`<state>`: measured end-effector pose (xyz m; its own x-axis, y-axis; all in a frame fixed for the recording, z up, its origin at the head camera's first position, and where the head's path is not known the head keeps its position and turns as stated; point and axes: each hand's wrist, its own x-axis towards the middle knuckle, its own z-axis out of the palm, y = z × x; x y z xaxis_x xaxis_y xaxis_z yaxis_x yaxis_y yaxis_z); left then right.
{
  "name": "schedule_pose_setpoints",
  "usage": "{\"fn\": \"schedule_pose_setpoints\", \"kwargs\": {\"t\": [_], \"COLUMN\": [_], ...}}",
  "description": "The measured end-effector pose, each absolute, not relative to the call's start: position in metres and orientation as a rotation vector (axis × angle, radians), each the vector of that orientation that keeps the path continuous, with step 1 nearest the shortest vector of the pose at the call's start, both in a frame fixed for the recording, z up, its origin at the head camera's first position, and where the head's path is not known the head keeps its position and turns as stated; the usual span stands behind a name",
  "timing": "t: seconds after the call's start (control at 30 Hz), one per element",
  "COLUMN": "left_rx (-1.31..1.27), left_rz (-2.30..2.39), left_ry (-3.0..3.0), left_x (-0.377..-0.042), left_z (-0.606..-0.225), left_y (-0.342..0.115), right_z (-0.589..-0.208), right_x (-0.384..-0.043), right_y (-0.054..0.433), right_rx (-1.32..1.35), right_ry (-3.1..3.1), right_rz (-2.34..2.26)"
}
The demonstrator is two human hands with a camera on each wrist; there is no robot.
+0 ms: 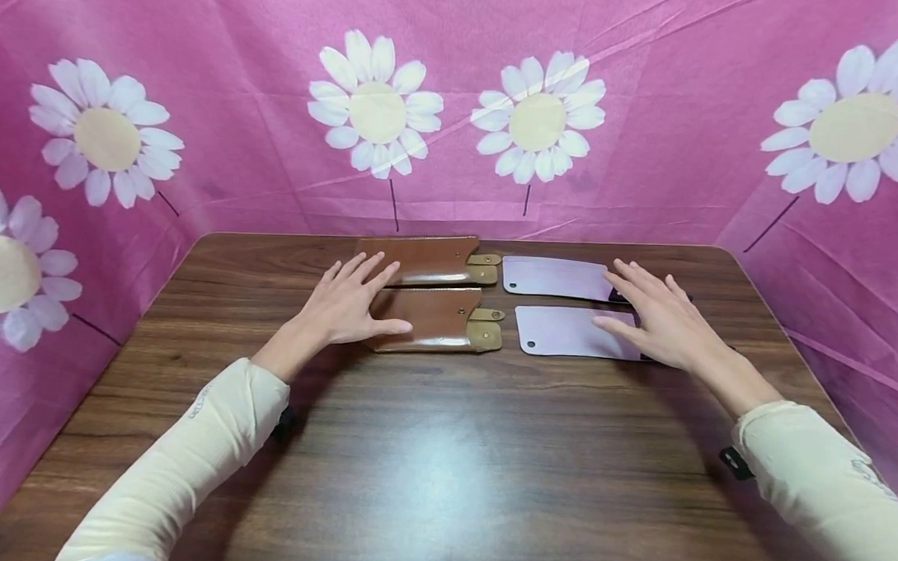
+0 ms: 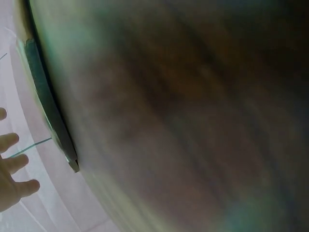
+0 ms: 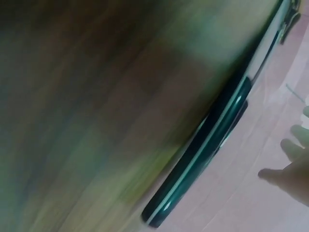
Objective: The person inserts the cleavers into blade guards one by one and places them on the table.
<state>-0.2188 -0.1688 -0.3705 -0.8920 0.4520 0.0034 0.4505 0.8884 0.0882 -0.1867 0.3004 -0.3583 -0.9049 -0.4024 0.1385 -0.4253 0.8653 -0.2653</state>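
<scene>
Brown, glossy sheaths lie one behind the other on the wood-grain table, the near sheath just in front of the far sheath, tan snap tabs at their right ends. To their right, two cleavers lie flat in the same order: the near cleaver and the far cleaver, each blade pale lilac with a small hole at its lower left corner. Their dark handles point right, partly hidden by your right hand.

You spread that hand's fingers wide over the handle end of the cleavers; it grips nothing. Your left hand is spread too, thumb out, over the left part of the sheaths, and holds nothing. Both wrist views seem to show your fingers raised clear of the things, though the tabletop there is badly blurred. Cream sleeves cover your forearms. Behind the table hangs a pink cloth with large white daisies.
</scene>
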Motion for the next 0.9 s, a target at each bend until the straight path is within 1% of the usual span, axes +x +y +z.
{"fn": "schedule_pose_setpoints", "kwargs": {"t": [0.23,0.5,0.9], "left_rx": [0.822,0.838,0.85], "left_rz": [0.123,0.08,0.066], "left_ry": [2.987,2.909,2.842], "left_x": [-0.217,-0.215,-0.216], "left_z": [-0.375,-0.379,-0.381], "left_y": [-0.169,-0.164,-0.163], "right_z": [-0.363,-0.37,-0.381], "right_x": [-0.184,-0.18,-0.172], "right_y": [0.325,0.352,0.382], "right_rx": [0.72,0.803,0.753], "right_ry": [-2.916,-2.956,-2.983], "right_rz": [0.464,0.577,0.581]}}
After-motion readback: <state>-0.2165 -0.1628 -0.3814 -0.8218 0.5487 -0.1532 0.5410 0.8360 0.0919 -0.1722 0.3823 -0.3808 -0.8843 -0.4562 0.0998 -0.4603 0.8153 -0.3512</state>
